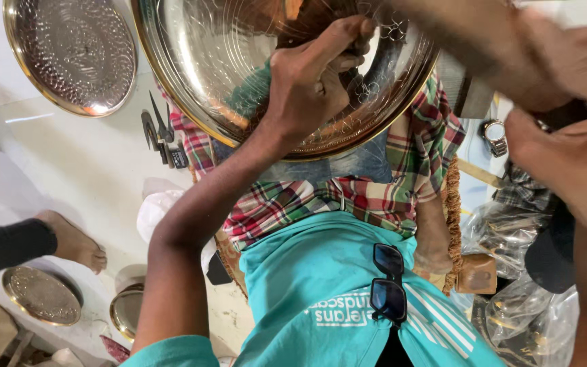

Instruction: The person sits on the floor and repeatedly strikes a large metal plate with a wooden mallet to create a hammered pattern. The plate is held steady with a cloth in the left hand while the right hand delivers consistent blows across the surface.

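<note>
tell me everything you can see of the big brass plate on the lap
The big brass plate is round, shiny, golden metal with a raised rim and fine engraved patterns. It lies over the checked cloth on the person's lap, its top cut off by the frame. The left hand presses on its face, fingers curled.

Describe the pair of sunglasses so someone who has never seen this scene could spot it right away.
Start at the big engraved brass plate that the left hand steadies on the person's lap, then drop down to the teal shirt. The sunglasses hang from its neckline: dark, square lenses, the only eyewear among metal plates.
</note>
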